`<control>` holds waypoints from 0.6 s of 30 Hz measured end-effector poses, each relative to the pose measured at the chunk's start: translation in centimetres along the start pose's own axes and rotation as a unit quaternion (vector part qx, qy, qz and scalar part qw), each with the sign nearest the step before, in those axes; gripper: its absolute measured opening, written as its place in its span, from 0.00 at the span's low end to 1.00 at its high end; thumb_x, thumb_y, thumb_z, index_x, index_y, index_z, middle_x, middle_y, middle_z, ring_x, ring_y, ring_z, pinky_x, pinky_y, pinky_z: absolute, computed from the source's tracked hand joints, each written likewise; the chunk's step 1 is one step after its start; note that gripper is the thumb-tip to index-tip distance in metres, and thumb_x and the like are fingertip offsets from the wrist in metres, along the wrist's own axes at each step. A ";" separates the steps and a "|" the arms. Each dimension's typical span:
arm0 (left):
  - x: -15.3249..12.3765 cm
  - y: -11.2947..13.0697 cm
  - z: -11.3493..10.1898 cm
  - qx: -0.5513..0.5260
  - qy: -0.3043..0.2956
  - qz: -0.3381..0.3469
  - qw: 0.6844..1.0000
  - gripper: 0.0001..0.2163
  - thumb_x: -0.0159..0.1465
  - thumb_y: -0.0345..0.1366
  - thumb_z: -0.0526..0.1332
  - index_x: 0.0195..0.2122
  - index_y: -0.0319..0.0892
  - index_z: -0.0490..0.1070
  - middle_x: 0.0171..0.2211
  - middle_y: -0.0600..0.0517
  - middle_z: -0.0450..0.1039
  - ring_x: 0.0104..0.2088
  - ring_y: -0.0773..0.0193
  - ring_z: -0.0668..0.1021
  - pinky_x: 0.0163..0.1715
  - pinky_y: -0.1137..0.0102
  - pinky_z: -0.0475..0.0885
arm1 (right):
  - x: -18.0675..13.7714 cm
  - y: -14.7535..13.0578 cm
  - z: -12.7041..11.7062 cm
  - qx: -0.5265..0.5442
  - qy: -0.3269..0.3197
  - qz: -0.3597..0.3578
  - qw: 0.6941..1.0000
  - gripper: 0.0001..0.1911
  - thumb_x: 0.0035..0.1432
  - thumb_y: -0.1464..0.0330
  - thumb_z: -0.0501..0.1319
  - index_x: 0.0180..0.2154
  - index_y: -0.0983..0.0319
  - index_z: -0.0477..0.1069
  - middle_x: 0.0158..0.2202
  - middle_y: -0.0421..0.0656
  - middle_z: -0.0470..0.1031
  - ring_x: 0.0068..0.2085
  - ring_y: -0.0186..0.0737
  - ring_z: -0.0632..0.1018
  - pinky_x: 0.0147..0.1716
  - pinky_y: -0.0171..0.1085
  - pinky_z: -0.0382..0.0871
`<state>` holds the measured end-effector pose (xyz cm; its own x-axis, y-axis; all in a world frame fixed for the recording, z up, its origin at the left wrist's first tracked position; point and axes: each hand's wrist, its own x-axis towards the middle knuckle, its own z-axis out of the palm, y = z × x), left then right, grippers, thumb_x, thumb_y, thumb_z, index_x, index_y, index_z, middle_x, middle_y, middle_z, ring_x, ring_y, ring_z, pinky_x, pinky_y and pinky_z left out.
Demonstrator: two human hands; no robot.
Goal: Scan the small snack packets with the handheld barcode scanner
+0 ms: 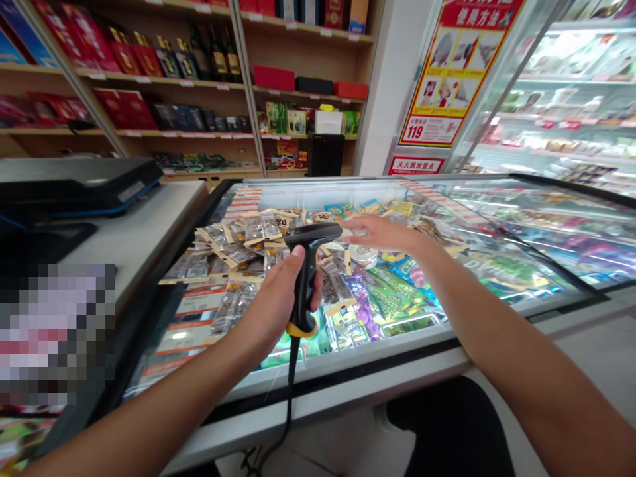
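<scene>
My left hand [287,286] is wrapped round the grip of a black barcode scanner [304,281] with a yellow base and a cable running down. The scanner stands upright over the glass-topped freezer, its head pointing right. My right hand [380,233] is stretched out just beyond the scanner's head, palm down, fingers apart and reaching left; the fingertips are partly behind the scanner. Many small clear-and-tan snack packets [233,246] lie heaped on the glass around both hands. A round white tub [364,256] shows below my right hand.
Under the freezer's glass are colourful bags [397,291]. A counter [173,205] with a dark flat device [84,185] stands at left. Shelves [183,79] of boxes and bottles line the back; a lit display cooler [566,106] stands at right. Cables hang below the freezer's front edge.
</scene>
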<state>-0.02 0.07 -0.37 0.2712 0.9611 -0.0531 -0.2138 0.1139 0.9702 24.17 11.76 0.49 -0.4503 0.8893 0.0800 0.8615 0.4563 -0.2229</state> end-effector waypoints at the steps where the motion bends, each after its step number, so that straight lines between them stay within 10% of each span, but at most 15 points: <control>1: 0.0 0.0 0.0 0.000 0.002 0.001 1.000 0.22 0.65 0.57 0.56 0.29 0.40 0.67 0.24 0.53 0.68 0.17 0.72 0.67 0.17 0.75 0.60 | 0.0 -1.0 0.3 0.027 -0.026 -0.050 0.998 0.23 0.67 0.55 0.57 0.59 0.56 0.70 0.57 0.47 0.74 0.56 0.47 0.74 0.55 0.44 0.68; 7: 0.0 -0.1 -0.1 0.013 0.003 0.002 1.000 0.22 0.65 0.57 0.55 0.28 0.41 0.67 0.24 0.53 0.68 0.17 0.72 0.67 0.17 0.75 0.61 | 0.4 -3.2 1.7 0.096 -0.081 -0.119 0.985 0.13 0.63 0.60 0.63 0.47 0.58 0.74 0.47 0.44 0.77 0.43 0.42 0.77 0.41 0.39 0.72; 14: -0.2 0.4 0.3 0.006 0.012 -0.010 1.000 0.22 0.67 0.55 0.54 0.27 0.40 0.65 0.24 0.54 0.66 0.17 0.72 0.66 0.17 0.75 0.60 | -1.2 0.0 -2.5 0.086 -0.181 0.024 0.979 0.14 0.63 0.55 0.61 0.35 0.59 0.74 0.31 0.41 0.75 0.29 0.37 0.75 0.28 0.35 0.68; 18: -0.2 0.4 0.3 0.006 0.000 -0.014 1.000 0.22 0.67 0.55 0.54 0.28 0.40 0.66 0.24 0.53 0.67 0.17 0.73 0.66 0.17 0.76 0.60 | -2.2 1.6 -4.2 0.171 -0.094 0.118 0.974 0.14 0.61 0.57 0.63 0.42 0.59 0.74 0.34 0.44 0.78 0.28 0.38 0.77 0.26 0.36 0.71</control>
<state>0.11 -0.16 0.08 0.2770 0.9576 -0.0794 -0.1944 0.1368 0.9713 27.55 10.70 3.99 -0.3120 0.9319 -0.1848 0.8320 0.1741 -0.5268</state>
